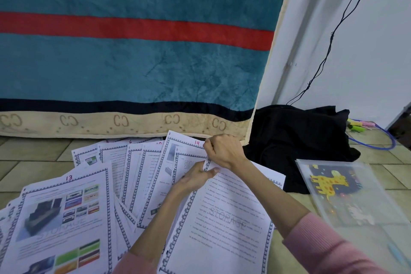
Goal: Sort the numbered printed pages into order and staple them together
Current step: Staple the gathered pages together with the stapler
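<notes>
Several printed pages with blue patterned borders lie fanned out on the tiled floor. A page marked 13 (64, 216) with colour pictures sits at the lower left. A page marked 14 (184, 143) lies at the back, partly under a text page with a STORAGE watermark (224, 218). My right hand (224, 151) grips the top edge of that text page with curled fingers. My left hand (195, 178) pinches the same top edge just below it. Other pages marked 6 (133, 153) and 8 (111, 151) show at the back left.
A teal blanket with a red stripe (133, 51) hangs behind the pages. A black cloth (295, 138) lies to the right of them. A clear plastic folder with a giraffe picture (342, 191) sits at the right. Coloured items and a blue cord (373, 140) lie by the wall.
</notes>
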